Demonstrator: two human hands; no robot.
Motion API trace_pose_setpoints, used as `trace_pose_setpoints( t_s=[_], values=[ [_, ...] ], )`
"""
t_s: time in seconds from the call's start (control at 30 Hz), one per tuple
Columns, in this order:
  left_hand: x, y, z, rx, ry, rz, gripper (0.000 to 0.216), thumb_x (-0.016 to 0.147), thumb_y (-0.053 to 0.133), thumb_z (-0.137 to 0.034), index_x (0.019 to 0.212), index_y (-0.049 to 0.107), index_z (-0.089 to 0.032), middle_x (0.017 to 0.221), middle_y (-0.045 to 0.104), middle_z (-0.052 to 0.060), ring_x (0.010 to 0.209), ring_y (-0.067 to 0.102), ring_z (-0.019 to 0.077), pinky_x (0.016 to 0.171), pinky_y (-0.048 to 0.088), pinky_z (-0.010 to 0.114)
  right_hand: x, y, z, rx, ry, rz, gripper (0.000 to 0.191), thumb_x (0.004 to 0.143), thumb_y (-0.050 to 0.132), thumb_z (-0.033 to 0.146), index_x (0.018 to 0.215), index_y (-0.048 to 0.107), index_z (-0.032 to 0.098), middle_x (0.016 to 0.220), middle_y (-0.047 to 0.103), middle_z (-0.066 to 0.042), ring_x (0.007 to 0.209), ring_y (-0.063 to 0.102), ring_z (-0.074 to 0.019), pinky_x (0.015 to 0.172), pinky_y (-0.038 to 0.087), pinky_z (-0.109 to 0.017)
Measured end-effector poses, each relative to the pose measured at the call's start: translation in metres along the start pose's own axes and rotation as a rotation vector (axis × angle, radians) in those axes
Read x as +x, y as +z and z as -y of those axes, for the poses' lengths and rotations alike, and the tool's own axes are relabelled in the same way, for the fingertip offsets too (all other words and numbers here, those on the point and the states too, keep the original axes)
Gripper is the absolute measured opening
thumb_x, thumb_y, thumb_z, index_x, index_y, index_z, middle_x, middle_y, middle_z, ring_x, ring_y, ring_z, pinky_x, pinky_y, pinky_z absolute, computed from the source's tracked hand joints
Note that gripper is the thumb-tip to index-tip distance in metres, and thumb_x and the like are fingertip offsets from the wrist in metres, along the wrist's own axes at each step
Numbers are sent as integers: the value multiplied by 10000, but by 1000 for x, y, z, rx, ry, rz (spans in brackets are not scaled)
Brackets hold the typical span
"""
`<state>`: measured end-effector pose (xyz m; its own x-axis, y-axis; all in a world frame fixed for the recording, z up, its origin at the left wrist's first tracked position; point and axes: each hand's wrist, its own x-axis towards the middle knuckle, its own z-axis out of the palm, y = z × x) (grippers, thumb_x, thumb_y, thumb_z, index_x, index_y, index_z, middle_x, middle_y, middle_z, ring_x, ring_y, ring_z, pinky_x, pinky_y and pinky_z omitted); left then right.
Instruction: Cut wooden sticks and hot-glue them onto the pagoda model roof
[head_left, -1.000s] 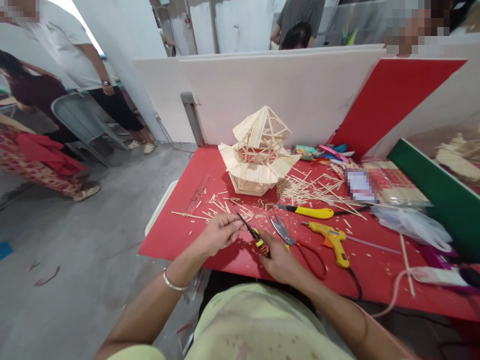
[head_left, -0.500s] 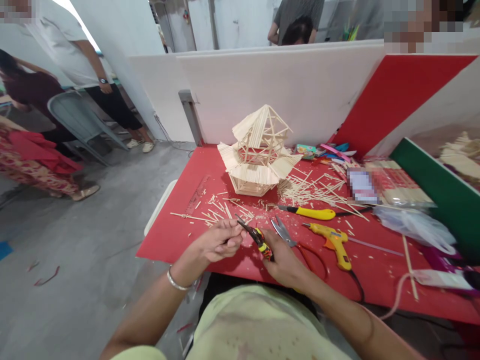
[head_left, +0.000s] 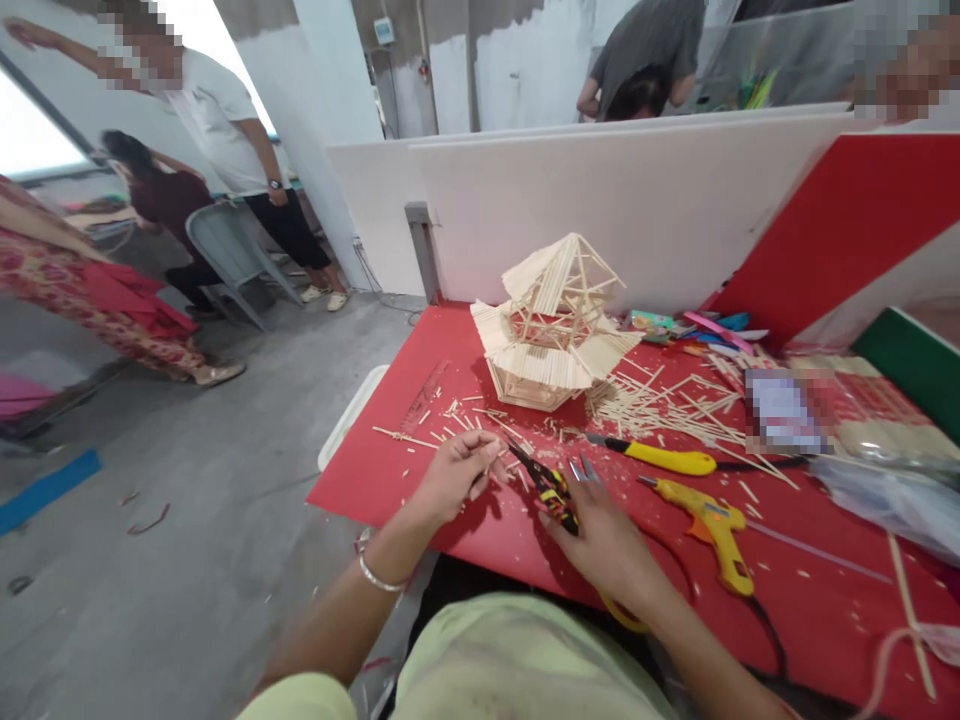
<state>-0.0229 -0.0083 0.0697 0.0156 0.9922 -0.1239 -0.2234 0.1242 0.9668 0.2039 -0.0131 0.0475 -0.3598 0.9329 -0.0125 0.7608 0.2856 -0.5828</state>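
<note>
My right hand (head_left: pixel 600 530) is wrapped round dark pliers (head_left: pixel 546 487) with yellow and red on the handles, their jaws pointing up and left. Close to the jaw tips, my left hand (head_left: pixel 461 478) is closed with thumb and fingers pinched together; what they hold is too small to make out. Beyond both hands stands a pagoda-like model (head_left: pixel 544 370) built of thin wooden sticks, its roof partly covered. Loose sticks (head_left: pixel 667 405) and small offcuts lie around it. Beside my right hand are metal snips (head_left: pixel 583 467), partly hidden by it.
On the red tabletop (head_left: pixel 360 470) to the right lie a yellow-handled knife-like tool (head_left: pixel 671 458), a yellow glue gun (head_left: pixel 712 525), a plastic bag (head_left: pixel 885 500) and packs of sticks (head_left: pixel 885 410). White boards (head_left: pixel 585 200) stand behind. Other people are at the left and back.
The view has swung to the left, so the table sits further right. My left fingers and the plier tips have drawn slightly apart. A person at the left has a raised arm in view.
</note>
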Motion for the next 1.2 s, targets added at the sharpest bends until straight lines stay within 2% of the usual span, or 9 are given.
trace_pose_setpoints(
  t_s=[0.1,0.2,0.3,0.4,0.53,0.73,0.93,1.07,1.2],
  values=[
    [3,6,3,-37,74,-67,351,853,642,-494,962,602,-163,717,684,13,370,359,28,373,234,185,10,13,13,-201,28,-90,626,812,629,469,1337,547,138,1243,580,-257,1194,493,-436,966,368,-581],
    [6,18,5,-61,72,-21,366,852,645,-507,982,629,-165,740,661,7,388,377,28,389,266,193,20,27,15,-183,-67,-158,622,764,690,513,1286,593,188,1250,586,-211,1210,471,-417,1007,328,-594],
    [8,32,6,-37,43,71,380,833,674,-510,933,668,-143,710,635,14,410,398,36,401,276,201,26,21,5,113,-181,-191,465,845,615,501,1245,634,263,1257,607,-127,1187,506,-335,1045,342,-536],
    [9,45,6,32,4,167,423,800,702,-533,863,701,-114,618,593,12,411,400,50,409,284,214,29,-3,-4,481,-156,-179,365,930,518,459,1222,663,296,1219,637,-75,1135,552,-258,1006,417,-429],
    [9,58,7,136,-54,273,491,739,719,-600,771,705,-110,554,556,-4,393,390,55,400,283,219,29,-27,-8,708,-124,-136,294,900,582,469,974,762,249,919,675,-54,891,607,-210,806,490,-340],
    [10,74,15,153,-149,297,494,690,745,-608,726,697,-118,544,575,-12,405,447,61,420,330,204,24,-25,-17,645,-55,-256,309,795,693,510,807,769,210,795,701,-39,742,635,-188,699,494,-310],
    [11,94,6,-30,-131,65,498,604,809,-590,732,712,-119,601,644,31,392,463,65,372,245,196,-2,-43,-47,372,-22,-659,316,882,619,432,682,668,193,695,638,-8,672,574,-143,665,443,-273],
    [15,91,10,-90,-105,-56,450,590,847,-523,754,702,-130,504,567,-16,372,416,51,363,214,176,-29,-56,-78,160,-75,-566,316,908,596,423,693,657,199,722,656,-9,722,613,-147,721,449,-271],
    [22,83,29,-30,-99,-77,380,678,820,-461,830,707,-131,448,494,-55,363,351,35,370,208,165,-46,-46,-87,-16,13,-504,340,934,530,498,917,718,214,898,727,-34,828,669,-178,749,470,-284]
  ],
)
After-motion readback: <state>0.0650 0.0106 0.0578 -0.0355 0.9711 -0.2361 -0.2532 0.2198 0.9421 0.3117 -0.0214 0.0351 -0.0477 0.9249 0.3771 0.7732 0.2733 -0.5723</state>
